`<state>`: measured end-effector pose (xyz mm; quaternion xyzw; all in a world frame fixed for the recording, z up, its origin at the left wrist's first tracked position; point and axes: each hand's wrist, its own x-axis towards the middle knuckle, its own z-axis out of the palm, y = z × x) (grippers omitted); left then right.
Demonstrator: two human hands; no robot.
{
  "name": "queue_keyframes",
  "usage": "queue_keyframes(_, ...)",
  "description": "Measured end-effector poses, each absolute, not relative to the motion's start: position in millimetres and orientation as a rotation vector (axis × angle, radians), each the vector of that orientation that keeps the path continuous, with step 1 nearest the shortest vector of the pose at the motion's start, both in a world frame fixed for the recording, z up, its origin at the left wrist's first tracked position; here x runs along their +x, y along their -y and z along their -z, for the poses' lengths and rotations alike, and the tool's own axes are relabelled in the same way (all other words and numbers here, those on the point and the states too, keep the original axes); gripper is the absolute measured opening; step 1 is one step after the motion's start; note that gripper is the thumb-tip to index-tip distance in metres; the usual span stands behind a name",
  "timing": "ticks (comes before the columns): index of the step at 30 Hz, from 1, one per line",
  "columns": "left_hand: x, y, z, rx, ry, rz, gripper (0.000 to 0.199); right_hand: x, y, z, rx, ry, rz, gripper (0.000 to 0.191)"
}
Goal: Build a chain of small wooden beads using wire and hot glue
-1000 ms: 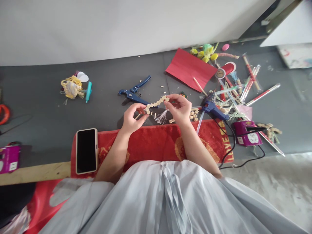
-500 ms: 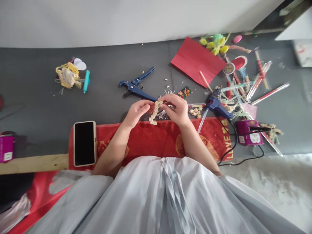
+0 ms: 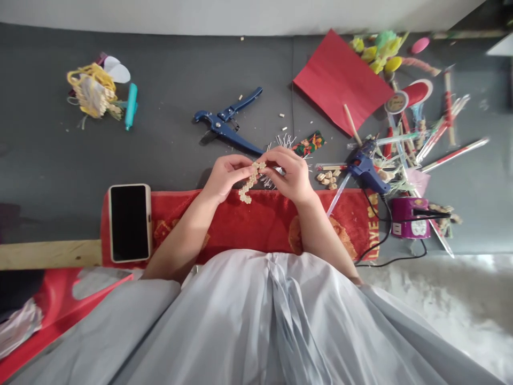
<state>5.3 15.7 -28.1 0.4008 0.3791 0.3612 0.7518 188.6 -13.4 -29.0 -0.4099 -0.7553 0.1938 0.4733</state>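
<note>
A short, curving strip of small cream flower-shaped pieces (image 3: 246,191) hangs between my hands above the red towel (image 3: 252,227). My left hand (image 3: 224,177) pinches its upper part between thumb and fingers. My right hand (image 3: 292,174) is closed on its top end, fingertips close to the left ones. A bundle of white bristly strands (image 3: 285,141) lies partly hidden behind my right hand. Just beyond my hands rests a blue cutter (image 3: 224,128) with its handles apart. Small cream pieces (image 3: 328,177) lie in a heap right of my right hand.
A blue glue gun (image 3: 364,170) with a black cord sits at the right, near a purple box (image 3: 409,216) and scattered sticks. Red paper (image 3: 340,80) lies behind. At left are a phone (image 3: 129,223), a turquoise pen (image 3: 131,106) and a yellow-corded bundle (image 3: 94,91).
My left thumb and fingers have closed onto the strip, nearer to my right hand. The view has tilted, so the tabletop things appear higher and somewhat shifted.
</note>
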Motion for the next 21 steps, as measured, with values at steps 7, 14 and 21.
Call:
queue_keyframes(7,4.7,-16.3,30.2,0.909,-0.813,-0.766,0.018,189.1,13.6,26.2,-0.967,1.886,-0.517,0.009)
queue_keyframes(14,3.7,-17.4,31.2,0.943,-0.787,-0.776,0.012,189.5,14.1,27.8,-0.977,1.884,-0.543,0.012)
queue_keyframes(21,3.3,-17.6,33.6,0.977,-0.779,-0.773,0.016,191.3,13.2,30.9,-1.006,1.880,-0.564,0.019)
